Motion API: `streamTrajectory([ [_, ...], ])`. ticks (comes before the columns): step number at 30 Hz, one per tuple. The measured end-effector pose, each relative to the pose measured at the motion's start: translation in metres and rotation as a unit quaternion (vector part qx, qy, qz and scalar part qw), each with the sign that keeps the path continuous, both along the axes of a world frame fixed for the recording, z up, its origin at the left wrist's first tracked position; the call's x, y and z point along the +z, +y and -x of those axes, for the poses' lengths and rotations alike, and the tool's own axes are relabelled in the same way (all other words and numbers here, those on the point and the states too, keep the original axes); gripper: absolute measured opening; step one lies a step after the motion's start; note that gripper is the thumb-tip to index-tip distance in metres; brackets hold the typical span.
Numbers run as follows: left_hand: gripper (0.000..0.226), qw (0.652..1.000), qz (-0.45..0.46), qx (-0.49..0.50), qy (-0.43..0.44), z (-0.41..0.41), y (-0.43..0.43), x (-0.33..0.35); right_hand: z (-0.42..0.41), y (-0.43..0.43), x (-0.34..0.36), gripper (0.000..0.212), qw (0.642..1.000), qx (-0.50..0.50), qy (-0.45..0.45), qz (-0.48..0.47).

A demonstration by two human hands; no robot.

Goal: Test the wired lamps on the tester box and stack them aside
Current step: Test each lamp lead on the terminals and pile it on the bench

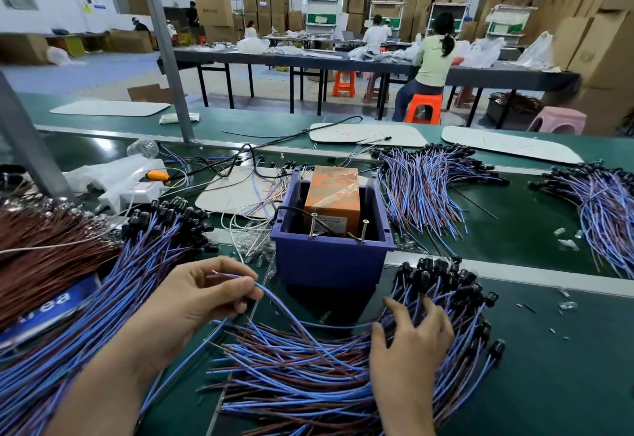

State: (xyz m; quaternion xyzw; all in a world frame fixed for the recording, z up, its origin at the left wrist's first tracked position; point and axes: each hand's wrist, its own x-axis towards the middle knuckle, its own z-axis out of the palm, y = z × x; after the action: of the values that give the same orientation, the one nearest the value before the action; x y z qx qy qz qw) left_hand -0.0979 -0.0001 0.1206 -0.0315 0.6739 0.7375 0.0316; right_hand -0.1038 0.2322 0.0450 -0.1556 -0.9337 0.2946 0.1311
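Bright ceiling lights, sharp centre, blurred warped edges

Bare hands and forearms show below the tester box (329, 257). Lower left of the box, the left hand (202, 295) has a short, plain thumbnail, and its long left forearm (113, 367) is uncovered. Lower right of the box, the right hand (411, 336) and its wrist are likewise bare.
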Motion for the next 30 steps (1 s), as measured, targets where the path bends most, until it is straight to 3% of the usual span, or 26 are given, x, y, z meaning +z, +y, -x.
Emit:
streamTrajectory([
  [6, 0.062, 0.999, -0.003, -0.030, 0.014, 0.003, 0.006, 0.002, 0.001, -0.005, -0.001, 0.043, 0.998, 0.018, -0.055, -0.026],
  [9, 0.035, 0.999, 0.017, -0.028, 0.021, 0.004, 0.017, 0.002, -0.002, -0.009, 0.000, 0.037, 0.991, 0.046, 0.117, 0.053],
  [12, 0.024, 0.999, 0.036, -0.004, 0.028, 0.007, 0.040, -0.002, -0.008, -0.013, 0.011, 0.029, 0.939, 0.165, 0.244, 0.175],
  [14, 0.018, 0.998, 0.042, 0.025, 0.035, 0.011, 0.057, -0.007, -0.011, -0.017, 0.015, 0.025, 0.914, 0.239, 0.246, 0.216],
  [17, 0.008, 0.997, 0.040, 0.043, 0.043, 0.018, 0.076, -0.014, -0.014, -0.024, 0.013, 0.022, 0.904, 0.296, 0.228, 0.205],
  [24, 0.005, 0.997, 0.008, 0.058, 0.042, 0.027, 0.092, -0.022, -0.012, -0.019, 0.011, 0.021, 0.903, 0.287, 0.210, 0.241],
  [30, 0.016, 0.999, 0.015, 0.026, 0.032, 0.026, 0.093, -0.024, -0.010, -0.016, 0.011, 0.023, 0.921, 0.259, 0.188, 0.222],
])
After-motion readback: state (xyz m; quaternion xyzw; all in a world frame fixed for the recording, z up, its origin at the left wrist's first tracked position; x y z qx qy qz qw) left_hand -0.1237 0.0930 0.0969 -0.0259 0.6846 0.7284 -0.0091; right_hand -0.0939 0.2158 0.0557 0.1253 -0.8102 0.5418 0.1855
